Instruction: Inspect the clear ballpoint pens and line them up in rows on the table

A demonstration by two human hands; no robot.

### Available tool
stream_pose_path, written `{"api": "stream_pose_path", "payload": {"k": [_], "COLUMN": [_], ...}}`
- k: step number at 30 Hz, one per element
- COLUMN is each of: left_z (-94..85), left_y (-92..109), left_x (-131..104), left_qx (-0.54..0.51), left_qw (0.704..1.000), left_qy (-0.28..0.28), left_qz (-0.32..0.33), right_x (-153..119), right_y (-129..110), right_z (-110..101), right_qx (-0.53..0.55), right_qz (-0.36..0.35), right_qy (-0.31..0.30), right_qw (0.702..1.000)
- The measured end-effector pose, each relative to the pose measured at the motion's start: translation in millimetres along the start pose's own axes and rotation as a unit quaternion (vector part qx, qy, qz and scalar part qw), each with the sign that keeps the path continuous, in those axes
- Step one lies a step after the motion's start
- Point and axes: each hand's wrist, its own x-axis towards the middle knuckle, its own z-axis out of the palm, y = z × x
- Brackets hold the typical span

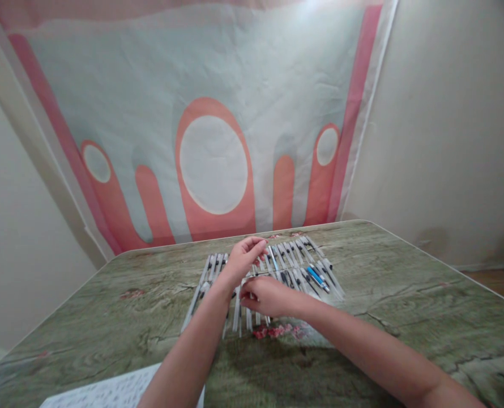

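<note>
Two rows of slim clear-and-white pens [293, 254] with black parts lie side by side on the table. A blue pen [317, 279] rests among those in the right part of the near row. My left hand [246, 258] is over the far row, thumb and fingers pinched together; what they hold, if anything, is too small to make out. Just nearer to me, my right hand [265, 296] is low over the near row, its fingers curled in. Whatever lies between those fingertips is hidden. Both hands and forearms cover several pens in the middle.
The table [388, 283] has a wood-grain top with red flower prints. A sheet of paper [103, 391] with dark marks lies at the near left, partly under my left forearm. Behind the table's far edge hangs a pink, orange and grey cloth [158, 90].
</note>
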Motion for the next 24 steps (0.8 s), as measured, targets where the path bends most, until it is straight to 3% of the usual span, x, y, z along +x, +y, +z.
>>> {"api": "stream_pose_path", "payload": {"k": [5,7,11,16,19,24], "left_z": [29.9,36.8,39.9,41.2,45.3,49.5], "left_y": [-39,-52,-61,-67,-75,-84], "left_x": [4,2,-2,-5,-9,-13], "left_qx": [-0.096,-0.099,-0.106,-0.116,-0.093,-0.018], "left_qw": [0.994,0.993,0.992,0.990,0.992,0.994], "left_qy": [0.034,0.029,0.049,0.085,0.085,0.076], "left_qz": [-0.035,-0.056,-0.054,-0.011,0.019,0.074], "right_x": [-16,-25,-43,-70,-78,-77], "right_y": [41,71,148,236,263,276], "right_z": [-60,-82,-106,-95,-78,-53], "right_qx": [0.035,0.084,0.061,0.006,-0.012,-0.036], "right_qz": [0.021,0.082,0.233,0.411,0.434,0.439], "right_qy": [-0.179,-0.190,0.010,0.201,0.233,0.270], "right_qw": [0.983,0.975,0.970,0.889,0.870,0.856]}}
